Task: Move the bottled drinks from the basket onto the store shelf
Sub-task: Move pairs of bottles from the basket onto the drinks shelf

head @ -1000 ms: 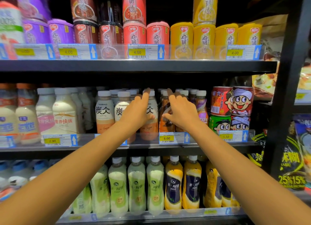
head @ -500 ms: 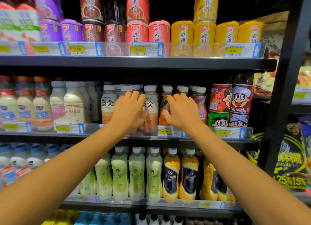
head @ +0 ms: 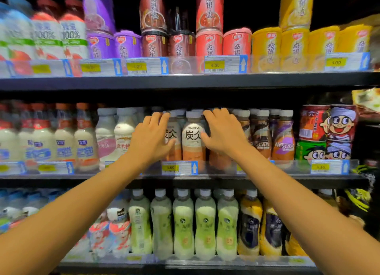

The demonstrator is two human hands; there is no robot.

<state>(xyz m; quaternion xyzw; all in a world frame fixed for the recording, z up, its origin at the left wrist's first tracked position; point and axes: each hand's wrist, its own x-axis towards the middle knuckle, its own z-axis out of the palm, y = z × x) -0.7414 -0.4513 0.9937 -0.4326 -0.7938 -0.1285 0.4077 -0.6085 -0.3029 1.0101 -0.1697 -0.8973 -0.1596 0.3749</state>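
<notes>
Both of my arms reach to the middle shelf [head: 185, 177]. My left hand [head: 151, 137] lies over a coffee bottle in the front row, fingers curled over its top and thumb against a neighbouring bottle [head: 172, 139]. My right hand [head: 223, 131] wraps another coffee bottle [head: 219, 161] the same way, and its thumb touches a white-capped latte bottle [head: 193, 139] that stands upright between the hands. The bottles under my palms are mostly hidden. The basket is out of view.
Nescafe bottles [head: 282, 143] and stacked cartoon cans [head: 327, 131] stand to the right, milk bottles [head: 107, 139] to the left. Cups fill the top shelf [head: 185, 81]; green and yellow bottles [head: 183, 223] fill the bottom one. Clear rails with price tags [head: 178, 168] front each shelf.
My fingers, which pointed up at the caps a second ago, have curled down over the front bottles. The view has swung left, so more milk bottles show.
</notes>
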